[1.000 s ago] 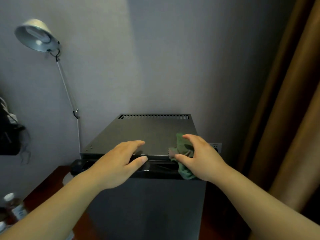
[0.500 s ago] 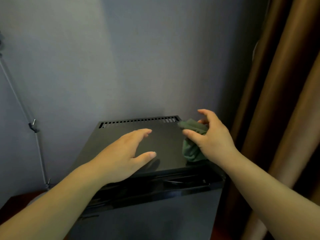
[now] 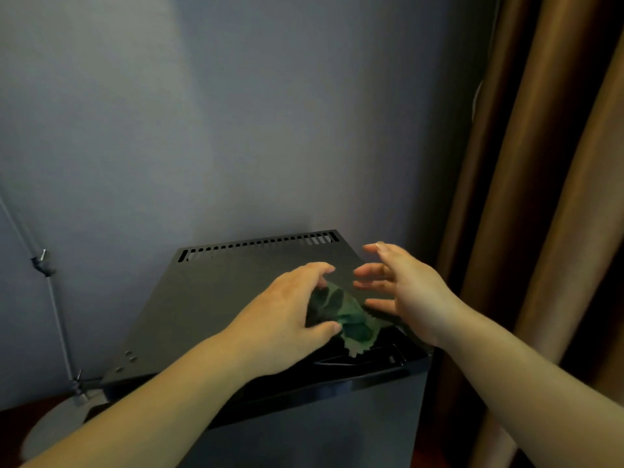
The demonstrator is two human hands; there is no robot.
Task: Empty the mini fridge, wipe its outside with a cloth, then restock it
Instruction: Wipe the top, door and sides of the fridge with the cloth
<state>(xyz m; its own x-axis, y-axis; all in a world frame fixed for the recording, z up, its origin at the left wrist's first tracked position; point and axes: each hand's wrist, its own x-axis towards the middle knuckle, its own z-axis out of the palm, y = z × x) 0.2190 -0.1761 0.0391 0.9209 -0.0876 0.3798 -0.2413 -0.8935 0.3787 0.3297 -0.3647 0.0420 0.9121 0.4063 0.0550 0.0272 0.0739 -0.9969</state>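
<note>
Cloth [image 3: 349, 315] crumpled in left hand [image 3: 287, 320] on flat black fridge [image 3: 216, 298], right hand [image 3: 413, 295] spread

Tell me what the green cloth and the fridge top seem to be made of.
Green cloth: soft fabric, perhaps microfibre, matte; it crumples into folds. Fridge top: probably painted sheet metal, dark satin; thin, flat, with punched vent slots and small screws.

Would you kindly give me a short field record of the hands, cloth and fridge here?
surface: mini fridge top, black, vents at rear
cloth: green cloth, crumpled on the top's front right
left hand: grips the cloth
right hand: fingers spread by the cloth, gripping nothing
right of fridge: brown curtain
</note>
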